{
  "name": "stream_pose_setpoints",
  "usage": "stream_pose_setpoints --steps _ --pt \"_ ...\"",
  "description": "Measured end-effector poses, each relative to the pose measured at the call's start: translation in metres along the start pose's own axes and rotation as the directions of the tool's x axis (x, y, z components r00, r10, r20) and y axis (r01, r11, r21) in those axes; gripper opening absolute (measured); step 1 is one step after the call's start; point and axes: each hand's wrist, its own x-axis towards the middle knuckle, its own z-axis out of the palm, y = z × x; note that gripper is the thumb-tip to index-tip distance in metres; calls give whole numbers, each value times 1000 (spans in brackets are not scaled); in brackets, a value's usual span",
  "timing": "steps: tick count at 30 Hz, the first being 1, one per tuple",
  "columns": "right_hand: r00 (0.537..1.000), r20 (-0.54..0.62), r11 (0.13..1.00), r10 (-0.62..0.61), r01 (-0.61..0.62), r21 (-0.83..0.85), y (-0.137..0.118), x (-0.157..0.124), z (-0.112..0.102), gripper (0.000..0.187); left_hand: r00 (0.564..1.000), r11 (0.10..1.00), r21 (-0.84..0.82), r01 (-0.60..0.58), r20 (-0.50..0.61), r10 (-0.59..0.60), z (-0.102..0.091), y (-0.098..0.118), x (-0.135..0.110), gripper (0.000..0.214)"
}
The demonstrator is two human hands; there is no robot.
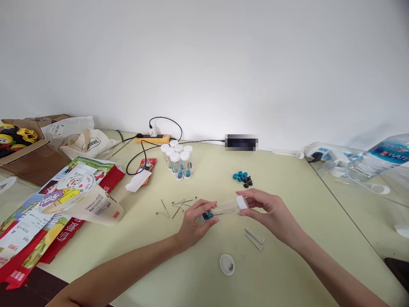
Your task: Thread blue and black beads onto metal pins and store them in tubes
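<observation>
A clear plastic tube point(225, 206) lies level between my two hands, with a blue part point(207, 215) and thin metal pieces visible inside it. Around its left end the fingers of my left hand point(198, 219) are closed. My right hand point(266, 209) pinches a white cap point(242, 202) at the tube's other end; whether the cap is fully seated I cannot tell. Beyond my right hand are a cluster of blue parts point(242, 176) and several black parts point(247, 182). Hex keys point(254, 238) lie nearer me, beside a white lid point(227, 265) holding small dark pieces.
Several white-capped clear tubes point(179, 160) stand upright behind. Thin metal rods point(177, 208) are scattered left of my left hand. A paper cup point(102, 207) and red packaging point(67, 221) occupy the left, a water bottle point(383, 155) and white power strip point(332, 152) the right.
</observation>
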Motion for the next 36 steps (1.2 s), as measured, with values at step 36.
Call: stream_pose_setpoints --steps 36 --pt "1000 26 993 -6 9 -116 -19 -9 -3 38 925 834 414 365 -261 -275 -85 -34 62 29"
